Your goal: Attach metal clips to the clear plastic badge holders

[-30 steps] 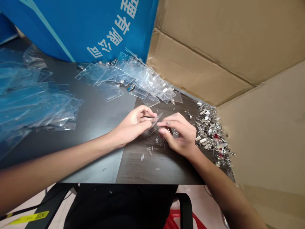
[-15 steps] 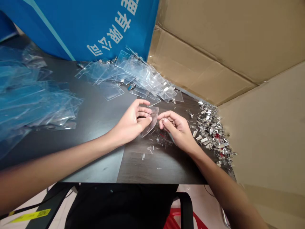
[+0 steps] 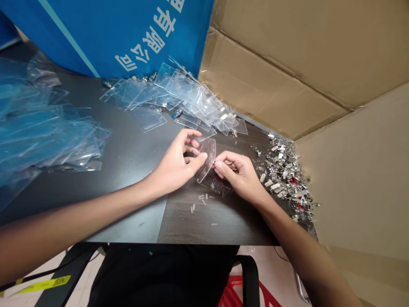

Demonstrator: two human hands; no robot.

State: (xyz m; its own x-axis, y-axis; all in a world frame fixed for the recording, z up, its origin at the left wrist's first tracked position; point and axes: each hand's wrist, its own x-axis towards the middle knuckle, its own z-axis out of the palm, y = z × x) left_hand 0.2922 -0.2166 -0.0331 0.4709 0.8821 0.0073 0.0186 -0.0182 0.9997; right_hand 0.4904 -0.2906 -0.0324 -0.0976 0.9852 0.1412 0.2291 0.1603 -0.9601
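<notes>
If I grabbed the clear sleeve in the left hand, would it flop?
The clear sleeve probably bends easily: it curves in the left hand. It looks thin and see-through, so it's likely light. It's shiny, so maybe slippery.

- One clear sleeve (image 3: pixel 210 147) in the left fingers (image 3: pixel 200 162).
- Two heaps of clear plastic, overlapping, uncountable: one left heap (image 3: pixel 64 136), one far heap (image 3: pixel 191 96) beyond the fingers.
- One heap of metal clips (image 3: pixel 286 179) right of the right fingers (image 3: pixel 224 169), too dense to count.

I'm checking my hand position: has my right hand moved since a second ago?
Yes: the back of your right hand has shifted slightly left, away from the metal clip pile, widening the gap.
</notes>
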